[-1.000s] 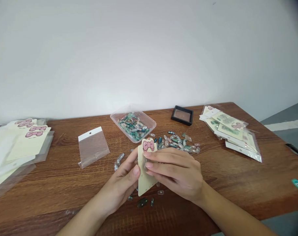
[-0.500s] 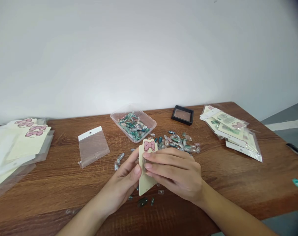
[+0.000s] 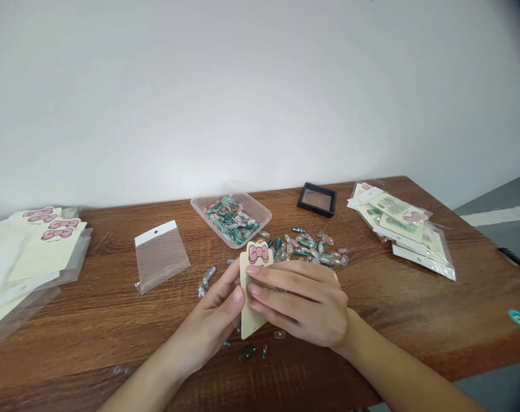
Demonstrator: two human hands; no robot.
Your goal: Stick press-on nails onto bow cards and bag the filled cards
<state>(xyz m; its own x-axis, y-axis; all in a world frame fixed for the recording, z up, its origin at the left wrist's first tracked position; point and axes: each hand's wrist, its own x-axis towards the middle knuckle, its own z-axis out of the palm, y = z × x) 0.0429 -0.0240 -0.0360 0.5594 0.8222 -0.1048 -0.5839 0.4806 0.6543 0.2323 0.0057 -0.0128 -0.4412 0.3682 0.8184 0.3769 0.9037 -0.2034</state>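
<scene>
A cream backing card with a pink bow at its top stands tilted between my hands. My left hand grips its left edge, thumb in front and fingers behind. The fingers of my right hand press flat across the card's front, covering much of it; part of a press-on nail seems to show under the fingertips. Loose press-on nails in green, clear and pink lie just behind my right hand. A few more nails are scattered below the card, and some clear ones lie to its left.
A clear plastic tub of nails stands near the wall, with a black frame to its right. An empty clear bag lies left. Blank bow cards and bags are piled far left; filled packets are stacked right.
Both hands and the card keep nearly the same pose, the right fingers still pressed on the card's front. The whole view has shifted very slightly.
</scene>
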